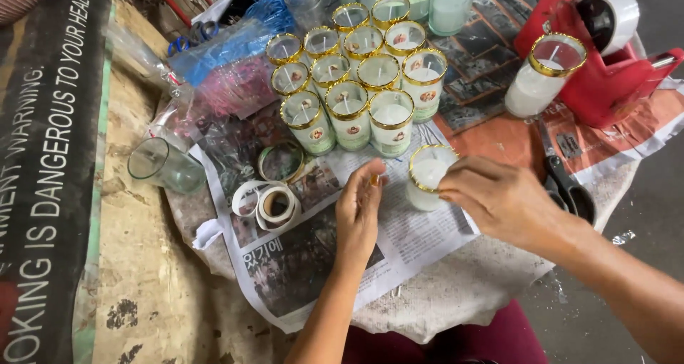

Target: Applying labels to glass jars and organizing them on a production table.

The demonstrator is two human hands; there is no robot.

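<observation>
Gold-rimmed candle glass (428, 177) between two hands (360, 211) (499, 200).

candle glass (427, 177): white wax, gold rim | grouped candle glasses (349, 72): gold rims, pale green labels with small pictures | tape dispenser (605, 58): red | newspaper (320, 257): grey print, orange patches | plastic bags (235, 58): blue, pink | banner (43, 157): black, white lettering

Two bare forearms are seen, without sleeves, watch or bracelet. No rings or gloves are worn on the left hand (358, 211) or the right hand (499, 200). Below the hands, dark red cloth (442, 342) is worn over the lap.
</observation>
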